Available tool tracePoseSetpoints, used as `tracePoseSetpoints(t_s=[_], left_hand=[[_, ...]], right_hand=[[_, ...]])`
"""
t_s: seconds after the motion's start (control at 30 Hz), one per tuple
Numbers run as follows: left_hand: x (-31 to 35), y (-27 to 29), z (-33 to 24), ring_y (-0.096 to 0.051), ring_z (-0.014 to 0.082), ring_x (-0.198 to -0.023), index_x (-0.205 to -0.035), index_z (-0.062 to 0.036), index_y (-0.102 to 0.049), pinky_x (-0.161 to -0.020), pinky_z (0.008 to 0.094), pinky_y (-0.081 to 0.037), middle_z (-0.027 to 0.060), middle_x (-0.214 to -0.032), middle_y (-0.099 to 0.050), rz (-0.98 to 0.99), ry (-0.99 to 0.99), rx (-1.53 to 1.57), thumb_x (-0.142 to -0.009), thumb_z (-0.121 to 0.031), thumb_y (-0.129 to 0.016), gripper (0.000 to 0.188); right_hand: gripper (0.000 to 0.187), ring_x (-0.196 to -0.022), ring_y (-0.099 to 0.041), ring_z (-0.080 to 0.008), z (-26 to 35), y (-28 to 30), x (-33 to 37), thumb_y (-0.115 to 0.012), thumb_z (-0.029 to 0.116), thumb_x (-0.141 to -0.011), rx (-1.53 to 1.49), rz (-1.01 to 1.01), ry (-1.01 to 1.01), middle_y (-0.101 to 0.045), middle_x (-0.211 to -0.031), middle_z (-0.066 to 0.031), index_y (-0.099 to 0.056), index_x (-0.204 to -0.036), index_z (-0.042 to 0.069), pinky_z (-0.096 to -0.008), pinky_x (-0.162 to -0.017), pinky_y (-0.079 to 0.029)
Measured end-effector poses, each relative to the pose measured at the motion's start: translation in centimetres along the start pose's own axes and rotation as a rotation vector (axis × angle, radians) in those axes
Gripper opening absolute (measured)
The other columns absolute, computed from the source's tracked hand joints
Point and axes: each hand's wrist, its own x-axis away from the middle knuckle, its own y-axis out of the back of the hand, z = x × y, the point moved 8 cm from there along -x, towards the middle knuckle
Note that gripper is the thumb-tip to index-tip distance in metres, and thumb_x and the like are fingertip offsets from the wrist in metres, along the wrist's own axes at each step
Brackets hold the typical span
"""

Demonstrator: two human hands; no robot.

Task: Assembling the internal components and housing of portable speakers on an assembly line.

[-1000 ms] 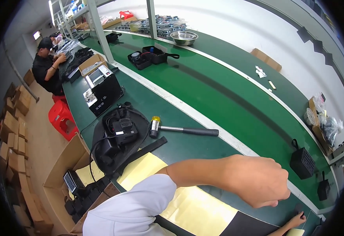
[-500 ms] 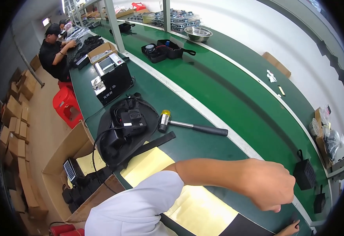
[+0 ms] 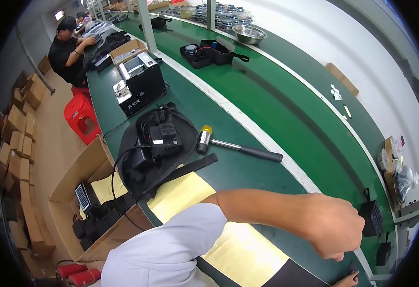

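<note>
My left arm in a pale sleeve reaches across the bench from the lower edge. My left hand (image 3: 331,226) is closed with its knuckles up, near the bench's right edge; whatever it may hold is hidden under it. At the lower right rim, only part of my right hand (image 3: 348,280) shows, fingers closed around a small dark thing I cannot make out. Below my left forearm lies a yellow sheet (image 3: 245,253), next to a flat black surface (image 3: 293,275). A hammer (image 3: 240,149) with a yellow-and-black head rests beyond the arm, beside a black bag (image 3: 137,182) with a dark device on it.
An open carton (image 3: 70,191) of black devices stands at the left. A black machine (image 3: 142,88) sits farther up the bench. Along the green belt are an opened black speaker case (image 3: 209,55) and a black speaker box (image 3: 372,217). A person (image 3: 68,52) works at the far left.
The view has shifted slightly, so the bench and belt things appear a little displaced. My left hand stays closed in nearly the same place; my right hand remains at the lower right rim.
</note>
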Motion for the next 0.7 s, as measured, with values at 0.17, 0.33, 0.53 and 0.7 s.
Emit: tracePoseSetpoints(t_s=[0.17,0.33,0.53,0.7], left_hand=[[-0.1,-0.3,0.2,-0.061,0.0288,-0.066,-0.069,-0.0005,-0.059,-0.060,0.0397,-0.048,0.0123,-0.064,-0.055,0.058,0.018,0.004,-0.087,-0.025,-0.069,0.032],[-0.1,-0.3,0.2,-0.060,0.0285,-0.066,-0.067,-0.0009,-0.059,-0.061,0.0393,-0.048,0.0117,-0.065,-0.056,0.018,0.000,0.014,-0.087,-0.024,-0.066,0.032],[0.2,-0.3,0.0,-0.061,0.0294,-0.069,-0.070,0.0002,-0.063,-0.063,0.0397,-0.049,0.0128,-0.069,-0.058,0.015,0.009,0.011,-0.088,-0.024,-0.066,0.030],[-0.1,-0.2,0.3,-0.064,0.0314,-0.072,-0.074,0.0015,-0.066,-0.065,0.0405,-0.050,0.0139,-0.071,-0.062,0.013,0.026,0.035,-0.087,-0.024,-0.066,0.029]], right_hand=[[0.046,-0.081,-0.059,-0.0352,-1.2,0.0,-0.9,-0.083,0.032,-0.085,-0.045,0.005,0.034,-0.059,-0.094,-0.0227,-0.056,-0.098,-0.003,-0.0492,-0.076,-0.052],[0.045,-0.083,-0.060,-0.0356,-2.1,-0.6,-1.0,-0.083,0.030,-0.085,-0.092,0.021,-0.031,-0.060,-0.094,-0.0231,-0.056,-0.099,-0.002,-0.0495,-0.076,-0.052],[0.044,-0.083,-0.061,-0.0369,-0.9,0.0,-0.8,-0.084,0.028,-0.084,-0.008,-0.004,0.040,-0.061,-0.094,-0.0247,-0.056,-0.097,-0.003,-0.0494,-0.074,-0.053],[0.044,-0.081,-0.061,-0.0376,-0.4,0.3,-0.6,-0.085,0.026,-0.082,0.017,-0.041,0.065,-0.061,-0.092,-0.0254,-0.056,-0.096,-0.003,-0.0497,-0.073,-0.054]])
